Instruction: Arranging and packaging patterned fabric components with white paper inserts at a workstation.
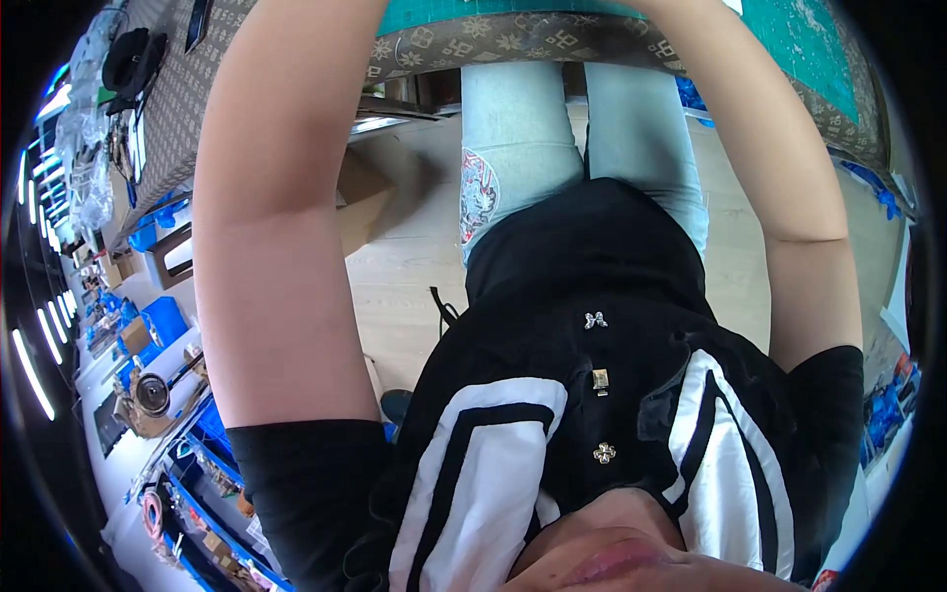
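Both my forearms reach up past the top edge of the head view, so my left hand and my right hand are out of sight. What they hold or touch is hidden. My left arm (281,217) is on the left, and my right arm (764,128) bends over the table on the right. Between them a green cutting mat (473,12) lies on the table, which has a brown patterned cloth (513,41). More green mat (814,59) shows beyond my right forearm, with pale scuffs or bits on it.
My legs in light jeans (523,128) extend under the table edge. A cardboard box (363,197) stands on the floor near my left arm. A black item (133,67) and clear plastic wrapping (87,148) are at the far left. Blue shelving (212,518) with assorted goods is lower left.
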Demonstrator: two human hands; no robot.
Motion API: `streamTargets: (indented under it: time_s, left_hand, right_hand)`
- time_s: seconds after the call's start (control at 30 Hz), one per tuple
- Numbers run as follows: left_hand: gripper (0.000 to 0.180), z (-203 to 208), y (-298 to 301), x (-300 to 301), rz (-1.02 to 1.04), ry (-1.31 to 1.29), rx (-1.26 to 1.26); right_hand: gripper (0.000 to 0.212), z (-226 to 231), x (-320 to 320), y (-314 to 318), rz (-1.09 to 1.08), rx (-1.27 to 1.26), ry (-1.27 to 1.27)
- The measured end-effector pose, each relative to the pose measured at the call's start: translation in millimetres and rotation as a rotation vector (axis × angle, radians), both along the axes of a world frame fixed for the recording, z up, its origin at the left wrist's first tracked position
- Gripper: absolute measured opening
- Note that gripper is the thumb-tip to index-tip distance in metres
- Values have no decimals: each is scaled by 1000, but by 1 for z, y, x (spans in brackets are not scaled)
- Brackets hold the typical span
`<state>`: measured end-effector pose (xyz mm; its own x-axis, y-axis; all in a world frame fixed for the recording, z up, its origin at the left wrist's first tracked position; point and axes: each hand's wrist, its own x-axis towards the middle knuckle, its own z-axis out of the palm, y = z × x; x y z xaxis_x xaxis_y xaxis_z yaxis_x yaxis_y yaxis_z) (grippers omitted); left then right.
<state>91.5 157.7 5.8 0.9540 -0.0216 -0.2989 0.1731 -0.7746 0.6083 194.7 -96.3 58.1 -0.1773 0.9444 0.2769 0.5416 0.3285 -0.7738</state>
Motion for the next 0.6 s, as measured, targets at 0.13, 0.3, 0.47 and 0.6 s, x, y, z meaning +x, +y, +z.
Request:
streamTargets:
  time_s: [0.13, 0.3, 0.47, 0.6]
  left_hand:
    - [43, -20, 17, 12, -206, -73, -105]
    - [38, -24, 53, -9, 385, 493, -1373]
    - [27, -22, 12, 11, 318, 209, -830]
    - [23, -18, 8, 7, 336, 78, -640]
  right_hand:
    - [30, -22, 10, 10, -5, 257, -109]
    - [35, -11, -6, 22, 9, 206, -143]
    - [37, -26, 8, 17, -38, 218, -159]
    - [37, -20, 6, 14, -5, 237, -160]
